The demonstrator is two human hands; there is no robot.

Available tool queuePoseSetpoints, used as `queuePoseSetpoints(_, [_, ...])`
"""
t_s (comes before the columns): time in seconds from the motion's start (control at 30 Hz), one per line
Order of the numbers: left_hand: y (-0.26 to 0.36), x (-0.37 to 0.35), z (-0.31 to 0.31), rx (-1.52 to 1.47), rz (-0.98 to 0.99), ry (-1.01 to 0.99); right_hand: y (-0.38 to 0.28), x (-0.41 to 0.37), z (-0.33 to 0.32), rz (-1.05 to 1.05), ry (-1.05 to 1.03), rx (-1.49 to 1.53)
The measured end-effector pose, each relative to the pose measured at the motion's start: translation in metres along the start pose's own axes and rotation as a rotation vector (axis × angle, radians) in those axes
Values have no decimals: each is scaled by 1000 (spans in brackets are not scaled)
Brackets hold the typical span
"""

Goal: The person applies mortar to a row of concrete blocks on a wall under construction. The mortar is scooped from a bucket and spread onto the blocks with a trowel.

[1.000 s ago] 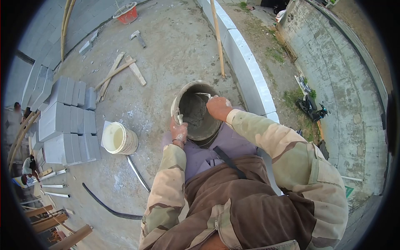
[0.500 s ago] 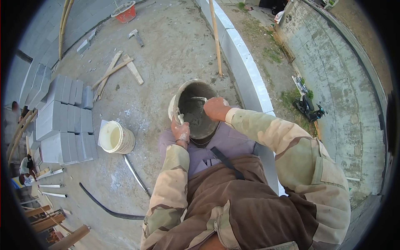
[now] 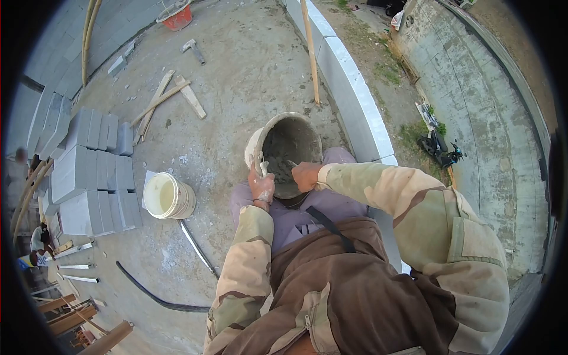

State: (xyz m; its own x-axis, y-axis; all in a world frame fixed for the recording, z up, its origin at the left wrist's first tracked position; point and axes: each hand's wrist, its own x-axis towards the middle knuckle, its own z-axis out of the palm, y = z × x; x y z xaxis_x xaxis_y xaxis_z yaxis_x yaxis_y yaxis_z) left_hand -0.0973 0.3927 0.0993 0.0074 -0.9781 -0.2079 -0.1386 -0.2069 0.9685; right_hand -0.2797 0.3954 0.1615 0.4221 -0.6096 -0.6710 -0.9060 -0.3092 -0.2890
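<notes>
There are two pale buckets (image 3: 251,147), one red tub (image 3: 179,21) and seemingly three crossed boards (image 3: 192,100).

Opening over floor (image 3: 248,65) at eleven o'clock from the gray bucket (image 3: 252,144). Meeting pole (image 3: 311,53) at one, low wall (image 3: 350,97) at two, white pail (image 3: 185,200) at eight.

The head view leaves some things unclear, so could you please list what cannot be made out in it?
All in the head view:
- Tool in the right hand: mostly hidden by the fist and grey mix.
- Underside of the bucket: hidden by its wall.
- Red tub: top cut off by the upper edge.
- Distant person: too small to tell the hands' action.
</notes>
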Motion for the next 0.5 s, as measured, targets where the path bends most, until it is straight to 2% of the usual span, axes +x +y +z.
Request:
queuePoseSetpoints(0.03, [-3, 1, -5, -2, 0, 1, -4, 1, 1, -42, 5, 68])
queuePoseSetpoints(0.07, [-7, 1, -13, 9, -23, -31, -2, 9, 11, 25, 85, 277])
queuePoseSetpoints(0.1, [-7, -1, -19, 20, -45, -63, -3, 7, 10, 22, 81, 277])
queuePoseSetpoints(0.17, [-6, 1, -24, -19, -43, -56, 2, 2, 3, 261, -101, 966])
queuePoseSetpoints(0.2, [-5, -1, -25, -56, -48, -54, 7, 5, 12, 268, -120, 1219])
queuePoseSetpoints(0.23, [-4, 0, -27, -58, -52, -49, 9, 8, 21, 269, -126, 1215])
queuePoseSetpoints(0.3, [-3, 6, -32, -88, -95, -93, 12, 10, 34, 284, -137, 1684])
queuePoseSetpoints(0.37, [-7, 13, -36, -74, -111, -120, 13, 12, 44, 292, -177, 1786])
queuePoseSetpoints(0.43, [-5, 15, -35, -64, -139, -144, 20, 15, 57, 207, -365, 2359])
queuePoseSetpoints(0.47, [-4, 16, -35, -44, -139, -138, 25, 15, 64, 134, -402, 2487])
queuePoseSetpoints(0.5, [-4, 17, -33, -25, -137, -131, 28, 14, 68, 144, -413, 2483])
